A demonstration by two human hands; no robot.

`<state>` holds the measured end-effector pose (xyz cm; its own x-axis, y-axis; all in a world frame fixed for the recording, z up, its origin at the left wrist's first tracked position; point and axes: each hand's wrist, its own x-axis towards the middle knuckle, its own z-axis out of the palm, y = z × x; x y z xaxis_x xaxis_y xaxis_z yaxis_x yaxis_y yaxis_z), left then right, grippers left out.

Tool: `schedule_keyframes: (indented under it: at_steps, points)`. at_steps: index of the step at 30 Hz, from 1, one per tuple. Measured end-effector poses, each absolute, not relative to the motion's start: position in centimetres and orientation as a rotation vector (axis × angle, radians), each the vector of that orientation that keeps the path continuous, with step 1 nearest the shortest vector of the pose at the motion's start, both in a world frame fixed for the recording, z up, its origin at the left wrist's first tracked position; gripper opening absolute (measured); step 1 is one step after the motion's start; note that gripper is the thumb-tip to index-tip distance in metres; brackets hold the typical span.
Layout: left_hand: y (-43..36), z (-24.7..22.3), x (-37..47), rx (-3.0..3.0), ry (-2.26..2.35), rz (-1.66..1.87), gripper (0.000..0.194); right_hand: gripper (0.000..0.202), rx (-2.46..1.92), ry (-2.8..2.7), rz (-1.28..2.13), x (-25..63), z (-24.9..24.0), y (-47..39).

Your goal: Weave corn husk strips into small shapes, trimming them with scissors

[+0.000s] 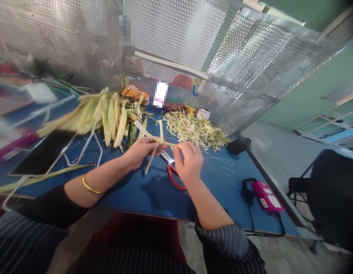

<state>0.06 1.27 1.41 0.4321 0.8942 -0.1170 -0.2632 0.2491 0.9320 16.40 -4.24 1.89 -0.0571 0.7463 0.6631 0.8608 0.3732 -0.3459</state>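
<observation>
Crossed strips of pale corn husk [161,132] are held up over the blue table [219,194]. My left hand [142,151] pinches them where they cross, with ends sticking out up, to the upper left and down. My right hand [188,161] is closed on the right end of a strip, close to the left fingertips. Scissors with red handles [173,178] lie on the table beneath my hands, partly hidden by the right one. Behind my hands, long husks [110,118] are piled to the left and shredded husk bits [188,127] to the right.
A dark tablet [42,152] on a white stand is at the left. An orange packet [135,94] lies near the perforated metal screen [176,34]. At the right are a black cup [239,145], a magenta power box [267,196] with cables, and a black chair [330,194].
</observation>
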Motion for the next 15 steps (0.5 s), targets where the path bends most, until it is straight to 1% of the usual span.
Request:
schedule_keyframes:
  at_steps: [1,3,7,11,15]
  points:
    - [1.3,1.5,0.0,1.029,0.765,0.884,0.019,0.023,-1.423,-1.841,-0.278,16.7,1.9,-4.0]
    - [1.2,1.6,0.0,1.046,0.782,0.852,0.018,0.021,-1.452,-1.938,-0.319,17.1,1.8,-3.5]
    - [0.9,1.4,0.5,1.126,0.868,0.891,0.015,0.023,-1.458,-2.089,-0.193,16.6,1.2,-3.2]
    - [0.7,0.6,0.8,1.230,0.957,1.013,0.020,0.025,-1.468,-2.078,-0.152,15.9,1.0,-3.6]
    - [1.1,0.2,0.8,1.174,0.962,1.045,0.019,0.025,-1.447,-2.024,0.040,16.0,1.2,-3.6]
